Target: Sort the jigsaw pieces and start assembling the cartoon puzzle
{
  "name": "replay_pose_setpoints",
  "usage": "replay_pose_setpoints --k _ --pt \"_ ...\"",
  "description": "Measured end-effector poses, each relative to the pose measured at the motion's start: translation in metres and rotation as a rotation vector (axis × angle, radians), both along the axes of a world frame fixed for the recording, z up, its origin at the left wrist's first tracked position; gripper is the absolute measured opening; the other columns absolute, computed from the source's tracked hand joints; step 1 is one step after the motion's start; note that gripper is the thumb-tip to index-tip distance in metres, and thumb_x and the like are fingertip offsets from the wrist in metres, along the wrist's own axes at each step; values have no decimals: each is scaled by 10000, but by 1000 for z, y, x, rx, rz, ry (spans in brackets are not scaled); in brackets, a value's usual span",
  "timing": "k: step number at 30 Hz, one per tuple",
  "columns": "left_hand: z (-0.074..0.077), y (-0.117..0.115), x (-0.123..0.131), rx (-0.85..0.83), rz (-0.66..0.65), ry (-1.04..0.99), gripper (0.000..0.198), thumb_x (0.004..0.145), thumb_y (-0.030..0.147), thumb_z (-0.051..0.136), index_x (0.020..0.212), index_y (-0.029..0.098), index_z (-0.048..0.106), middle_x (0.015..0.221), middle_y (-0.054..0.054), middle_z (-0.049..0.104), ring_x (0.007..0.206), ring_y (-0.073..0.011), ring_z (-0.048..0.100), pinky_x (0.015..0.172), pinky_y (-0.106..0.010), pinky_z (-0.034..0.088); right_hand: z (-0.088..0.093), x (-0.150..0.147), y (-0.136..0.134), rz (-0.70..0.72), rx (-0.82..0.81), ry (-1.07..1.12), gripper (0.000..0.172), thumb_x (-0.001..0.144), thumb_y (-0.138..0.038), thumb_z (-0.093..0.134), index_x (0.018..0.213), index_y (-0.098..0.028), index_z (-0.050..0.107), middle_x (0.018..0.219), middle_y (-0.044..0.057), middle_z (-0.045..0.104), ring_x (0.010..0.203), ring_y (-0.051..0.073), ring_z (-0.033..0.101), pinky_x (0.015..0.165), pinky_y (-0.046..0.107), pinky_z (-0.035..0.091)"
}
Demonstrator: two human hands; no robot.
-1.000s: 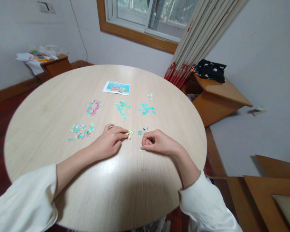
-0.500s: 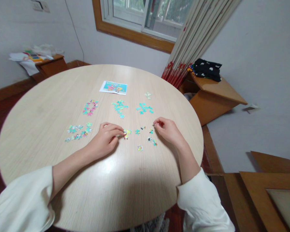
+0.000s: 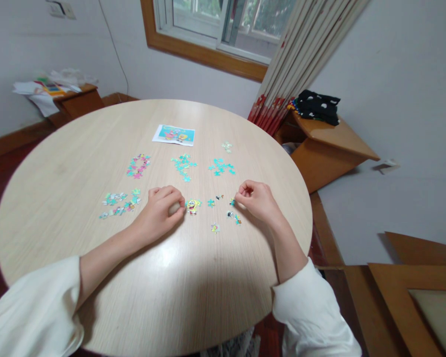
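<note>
Jigsaw pieces lie in front of me on the round wooden table (image 3: 148, 307). Beside the left edge of a joined yellow cartoon figure (image 3: 194, 205) is my left hand (image 3: 165, 210), its fingers curved and the thumb apart from them, holding nothing I can see. My right hand (image 3: 258, 202) pinches at a small teal and yellow puzzle piece (image 3: 232, 202) with thumb and forefinger, partly covering it. Loose around them are a teal piece (image 3: 211, 203), a dark-marked piece (image 3: 219, 197), a yellow and pink piece (image 3: 215, 228) and a white and black piece (image 3: 231, 214).
Sorted piles of pink pieces (image 3: 138, 166), teal pieces (image 3: 183, 163), more teal pieces (image 3: 223, 167), pale pieces (image 3: 226, 147) and mixed pieces (image 3: 119, 202) lie farther out. Behind them is a picture sheet (image 3: 174, 135). A wooden stool (image 3: 330, 144) stands beyond the right edge.
My left hand has drawn back slightly to the left, uncovering the yellow figure. My right fingertips have moved a little left and down onto the teal and yellow piece.
</note>
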State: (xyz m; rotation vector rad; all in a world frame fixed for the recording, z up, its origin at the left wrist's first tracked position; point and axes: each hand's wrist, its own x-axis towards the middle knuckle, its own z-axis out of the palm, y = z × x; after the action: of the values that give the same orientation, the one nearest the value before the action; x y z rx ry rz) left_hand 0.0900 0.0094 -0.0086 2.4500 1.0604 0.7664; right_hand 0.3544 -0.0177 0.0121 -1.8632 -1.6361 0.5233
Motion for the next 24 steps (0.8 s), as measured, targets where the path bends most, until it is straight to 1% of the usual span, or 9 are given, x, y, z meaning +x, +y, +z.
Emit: replay_pose_setpoints --k 6,11,16,24 --pt "0 1 0 1 2 5 75 810 170 491 746 192 523 811 -1 594 837 -175 549 845 -363 332 3 -3 -1 -2 -4 -4 114 622 -141 567 555 -194 492 550 -13 517 545 115 463 557 274 336" --pt "-1 2 0 -1 45 -9 83 791 168 511 712 188 506 791 3 598 819 -173 553 831 -355 328 -2 -1 0 -36 95 15 162 622 -155 546 563 -209 405 512 -59 428 506 94 391 529 249 281" --pt "0 3 -1 -5 104 -35 95 777 168 525 693 190 485 747 11 581 751 -164 536 814 -353 328 -3 1 1 0 153 58 185 603 -177 507 536 -216 338 502 -71 350 499 89 335 529 250 249" --pt "0 4 -1 -24 120 -24 104 766 165 524 675 187 478 723 11 567 741 -170 531 806 -352 323 -6 0 2 7 174 99 170 599 -210 477 525 -219 323 511 -60 358 519 101 350 538 255 260"
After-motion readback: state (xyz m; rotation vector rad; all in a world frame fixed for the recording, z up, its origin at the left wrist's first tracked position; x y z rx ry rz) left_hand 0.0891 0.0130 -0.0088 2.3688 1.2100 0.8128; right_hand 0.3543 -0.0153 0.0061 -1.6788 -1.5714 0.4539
